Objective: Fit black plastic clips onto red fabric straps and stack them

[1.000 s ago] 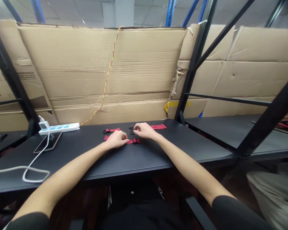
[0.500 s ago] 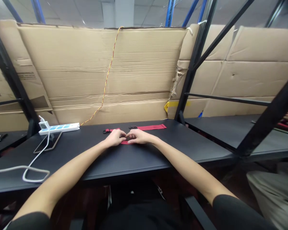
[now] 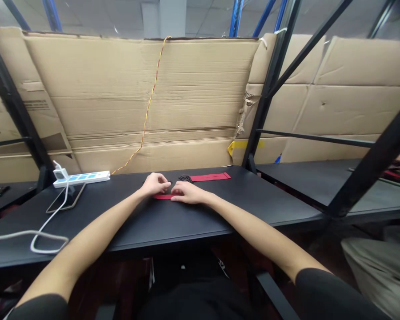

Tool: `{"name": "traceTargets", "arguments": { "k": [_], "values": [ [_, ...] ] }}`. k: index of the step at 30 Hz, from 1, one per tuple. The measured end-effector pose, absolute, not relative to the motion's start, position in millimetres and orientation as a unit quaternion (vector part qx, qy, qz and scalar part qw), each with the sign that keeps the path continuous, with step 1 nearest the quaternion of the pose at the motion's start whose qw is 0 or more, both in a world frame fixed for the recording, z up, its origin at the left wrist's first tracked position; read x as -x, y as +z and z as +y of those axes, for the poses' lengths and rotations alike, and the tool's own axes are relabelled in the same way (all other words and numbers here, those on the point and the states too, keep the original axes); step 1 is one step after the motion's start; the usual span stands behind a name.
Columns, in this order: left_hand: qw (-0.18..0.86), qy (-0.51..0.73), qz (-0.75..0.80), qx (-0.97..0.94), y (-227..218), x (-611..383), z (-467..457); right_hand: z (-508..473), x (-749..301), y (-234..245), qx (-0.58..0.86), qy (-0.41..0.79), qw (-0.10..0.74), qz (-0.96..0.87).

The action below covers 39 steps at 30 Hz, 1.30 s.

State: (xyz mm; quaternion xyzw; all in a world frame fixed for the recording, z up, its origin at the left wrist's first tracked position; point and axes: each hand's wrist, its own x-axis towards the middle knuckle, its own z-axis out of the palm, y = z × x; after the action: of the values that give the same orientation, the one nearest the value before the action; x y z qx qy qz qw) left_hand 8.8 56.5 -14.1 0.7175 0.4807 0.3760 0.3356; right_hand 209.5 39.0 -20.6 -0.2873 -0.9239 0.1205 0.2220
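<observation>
A red strap (image 3: 162,196) lies flat on the black tabletop in front of me, partly covered by my hands. My right hand (image 3: 189,193) has its fingers closed at the right end of this strap. Just behind the strap is my left hand (image 3: 154,184), thumb and fingers curled together in a pinch. A small dark bit shows by its fingertips, too small to name. The left hand hides most of what lies beneath it. Behind my right hand, a second red strap (image 3: 211,177) lies straight, with a black bundled piece (image 3: 186,178) at its left end.
A white power strip (image 3: 83,178) with a plugged-in charger stands at the back left. Its white cable (image 3: 48,231) loops over a phone (image 3: 66,198). Cardboard (image 3: 146,102) walls the back, and a black metal post (image 3: 266,102) rises at the right.
My left hand has moved left and slightly up, away from my right hand, covering the short red piece with a black ring. My right hand has shifted slightly left. More of the front strap shows.
</observation>
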Motion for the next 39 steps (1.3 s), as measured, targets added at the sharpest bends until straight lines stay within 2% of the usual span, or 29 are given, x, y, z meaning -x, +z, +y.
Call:
{"name": "traceTargets", "arguments": {
  "k": [3, 7, 12, 14, 19, 23, 29, 39],
  "values": [
    [0.392, 0.395, 0.486, -0.674, -12, -10, 56, 45, -215, -23, 0.312, 0.194, 0.204, -0.907],
    [0.404, 0.401, 0.490, -0.661, -8, -10, 53, 53, -226, -22, 0.307, 0.303, 0.173, -0.885],
    [0.421, 0.401, 0.483, -0.655, -3, -9, 49, 51, -224, -21, 0.298, 0.310, 0.168, -0.887],
    [0.433, 0.404, 0.476, -0.650, -2, -10, 48, 49, -221, -21, 0.316, 0.307, 0.196, -0.876],
    [0.458, 0.423, 0.473, -0.622, 0, -13, 45, 52, -215, -25, 0.374, 0.344, 0.343, -0.790],
    [0.491, 0.455, 0.457, -0.586, 2, -16, 43, 58, -216, -27, 0.399, 0.380, 0.405, -0.730],
    [0.523, 0.481, 0.420, -0.564, 1, -19, 41, 57, -218, -27, 0.404, 0.416, 0.435, -0.689],
    [0.478, 0.428, 0.445, -0.625, 0, -26, 33, 53, -214, -26, 0.335, 0.474, 0.391, -0.714]
  ]
}}
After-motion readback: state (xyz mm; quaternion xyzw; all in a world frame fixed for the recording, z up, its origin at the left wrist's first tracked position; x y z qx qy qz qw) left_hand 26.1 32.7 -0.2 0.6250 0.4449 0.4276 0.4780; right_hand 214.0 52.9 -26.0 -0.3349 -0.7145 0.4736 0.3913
